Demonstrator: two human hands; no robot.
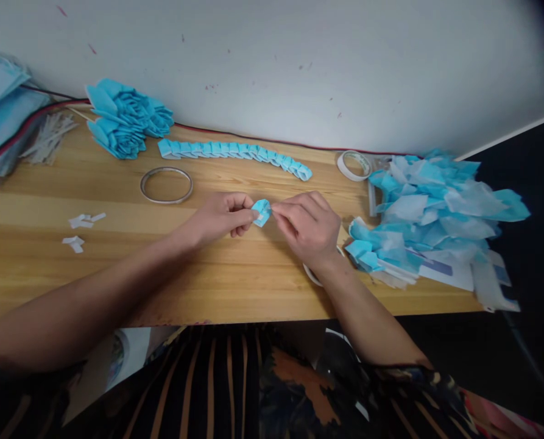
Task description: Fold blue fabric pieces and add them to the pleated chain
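Observation:
My left hand (233,213) pinches a small folded blue paper piece (261,211) between thumb and fingers, held just above the table. It is pale blue with a whitish face, curled into a little rolled petal shape. The fingertips of my right hand (306,222) are pinched together at the right edge of this piece; whether they also hold something tiny I cannot make out. Behind my hands lies a row of similar folded blue pieces (235,150), overlapping in a long curved line. A roll of tape (312,275) is partly hidden under my right wrist.
Blue paper roses (128,116) lie at the back left, near thin white strips (50,137). A tape ring (166,185) and white scraps (83,221) rest on the wooden table (235,292). At right are a white tape roll (354,166) and a heap of blue petals (436,201).

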